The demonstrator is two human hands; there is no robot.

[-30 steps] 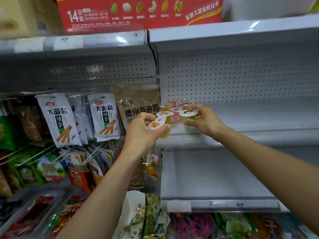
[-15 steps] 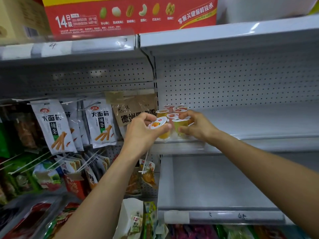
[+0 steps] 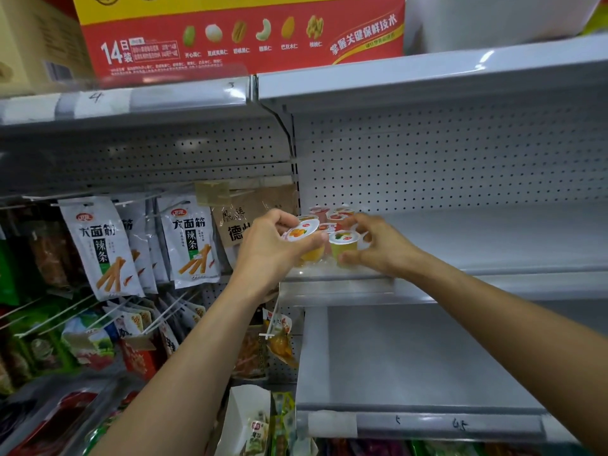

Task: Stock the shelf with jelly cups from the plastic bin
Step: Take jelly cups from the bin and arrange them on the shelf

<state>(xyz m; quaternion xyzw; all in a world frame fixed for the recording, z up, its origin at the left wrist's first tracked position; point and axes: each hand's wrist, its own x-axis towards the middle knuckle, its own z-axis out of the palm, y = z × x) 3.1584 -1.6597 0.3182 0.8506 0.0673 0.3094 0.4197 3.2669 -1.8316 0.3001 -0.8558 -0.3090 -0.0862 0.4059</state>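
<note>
We note: left hand [image 3: 266, 250] grips a tilted orange jelly cup [image 3: 301, 232]; right hand [image 3: 386, 248] pinches an upright green jelly cup [image 3: 344, 247] at the shelf [image 3: 477, 240], near-left corner.

Left arm [image 3: 184, 373] stretched up and forward, left hand [image 3: 273, 251] curled round a tipped orange jelly cup [image 3: 301, 232], right arm [image 3: 493, 311] stretched in beside it, right hand [image 3: 381, 248] pinching a green jelly cup [image 3: 343, 246] between thumb and fingers.
</note>
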